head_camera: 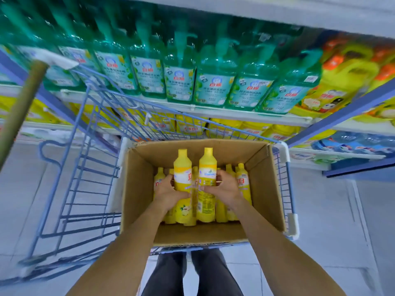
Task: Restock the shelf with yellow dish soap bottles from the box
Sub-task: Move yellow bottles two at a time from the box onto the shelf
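An open cardboard box (141, 189) sits on a blue wire cart and holds several yellow dish soap bottles (243, 180). Two of them are lifted above the rest, side by side. My left hand (168, 192) grips the left raised bottle (182, 167) around its middle. My right hand (224, 189) grips the right raised bottle (207, 165) the same way. Beyond the cart, a lower shelf (252, 119) carries a row of yellow bottles (275, 132), partly hidden by the cart's wire.
The blue wire cart (81, 167) stretches left of the box. An upper shelf holds green dish soap bottles (179, 82) and yellow jugs with orange caps (342, 77). A wooden pole (21, 103) leans at the left. Grey tiled floor (333, 210) lies on both sides.
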Motion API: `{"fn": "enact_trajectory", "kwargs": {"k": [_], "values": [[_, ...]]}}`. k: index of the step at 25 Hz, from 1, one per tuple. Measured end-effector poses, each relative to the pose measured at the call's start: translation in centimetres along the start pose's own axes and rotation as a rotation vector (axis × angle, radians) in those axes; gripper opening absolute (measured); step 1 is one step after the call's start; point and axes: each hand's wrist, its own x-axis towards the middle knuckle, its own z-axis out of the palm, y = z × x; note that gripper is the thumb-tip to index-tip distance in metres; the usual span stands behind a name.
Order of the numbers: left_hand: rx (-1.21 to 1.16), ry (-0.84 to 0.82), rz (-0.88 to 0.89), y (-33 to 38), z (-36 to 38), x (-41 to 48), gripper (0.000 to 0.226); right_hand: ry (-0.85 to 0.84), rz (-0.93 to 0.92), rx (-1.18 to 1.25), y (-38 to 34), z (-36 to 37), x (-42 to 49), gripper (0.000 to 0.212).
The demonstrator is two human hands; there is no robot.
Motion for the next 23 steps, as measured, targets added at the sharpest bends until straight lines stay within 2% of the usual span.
{"fn": "enact_trajectory", "kwargs": {"k": [5, 10, 17, 23], "values": [[0.032, -0.028, 0.249, 9.4, -3.6, -5.2, 0.073, 0.075, -0.167, 0.081, -8.4, -4.7, -4.9, 0.056], [0.000, -0.074, 0.488, 17.4, -4.5, -9.7, 0.072, 0.175, -0.359, 0.159, -13.7, -8.9, -8.2, 0.053], [0.041, -0.038, 0.683, 26.1, -4.0, -13.6, 0.060, 0.257, -0.545, 0.191, -19.3, -15.7, -10.4, 0.058], [-0.015, -0.016, 0.830, 36.7, -1.8, -15.9, 0.062, 0.303, -0.689, 0.245, -26.0, -24.4, -10.3, 0.060]]}}
